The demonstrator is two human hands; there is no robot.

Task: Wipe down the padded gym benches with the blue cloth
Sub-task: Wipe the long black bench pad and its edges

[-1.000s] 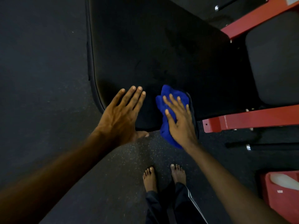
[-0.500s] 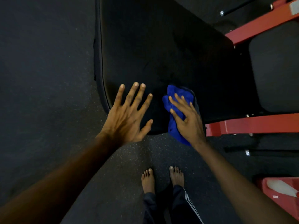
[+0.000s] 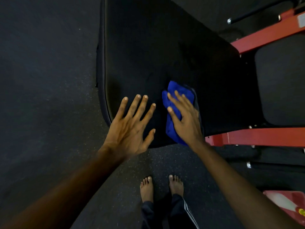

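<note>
Head view: our right grip (image 3: pixel 186 123) presses crumpled blue cloth (image 3: pixel 170 128) flat-fingered onto black padded surface (image 3: pixel 148 55); left grip (image 3: pixel 130 128) alongside, splayed, released.

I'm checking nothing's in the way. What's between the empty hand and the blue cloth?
Nothing but bare black bench pad lies between the left hand and the blue cloth, as the head view shows. The right hand presses on the cloth.

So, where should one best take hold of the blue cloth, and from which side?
Probably the bunched folds in the middle of the blue cloth, from above. It lies crumpled on the bench pad, so no edge stands free; the right hand lies flat on top and could simply curl its fingers into the folds.
</note>
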